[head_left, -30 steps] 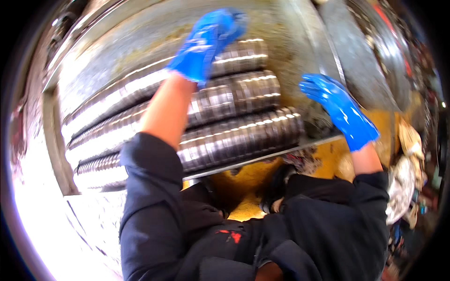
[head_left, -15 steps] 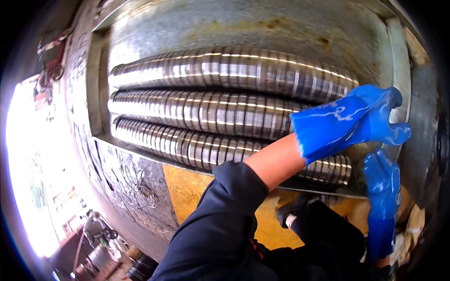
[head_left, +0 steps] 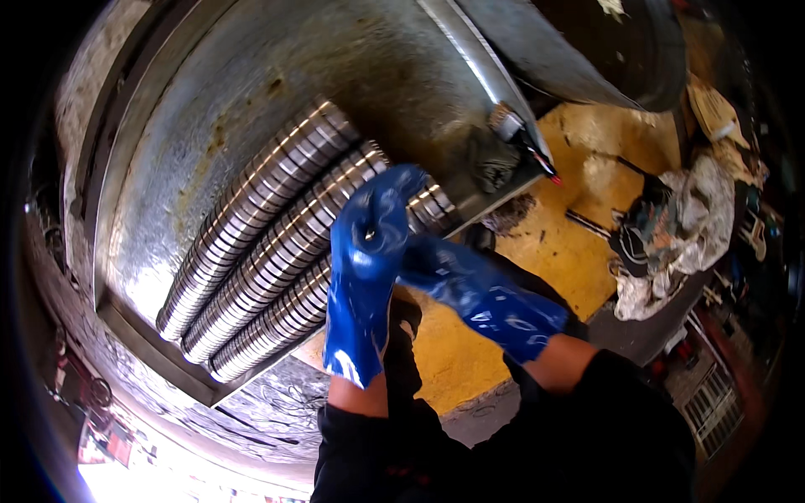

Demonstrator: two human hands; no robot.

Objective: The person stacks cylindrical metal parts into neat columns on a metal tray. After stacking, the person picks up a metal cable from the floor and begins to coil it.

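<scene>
Both my hands wear long blue rubber gloves and are together in front of the near end of the metal tray (head_left: 226, 92). My left hand (head_left: 369, 222) is raised with its fingers curled over; whether anything small is inside I cannot make out. Against its side comes my right hand (head_left: 457, 277), whose fingertips are hidden behind the left glove. Neither hand visibly holds one of the rings. Three long rows of shiny metal rings (head_left: 260, 201) lie side by side in the tray, and my left glove covers part of the nearer rows.
In the tray's right corner lie a brush (head_left: 507, 124) and a dark crumpled rag (head_left: 490, 159). Beyond that edge stands a large grey metal drum (head_left: 620, 50). Yellow floor (head_left: 470, 352) shows below, with pale crumpled sacks (head_left: 671, 251) at the right.
My view has turned, so the tray now slants and its right corner shows. My left hand has come back from over the tray's right end, and both hands have drawn together.
</scene>
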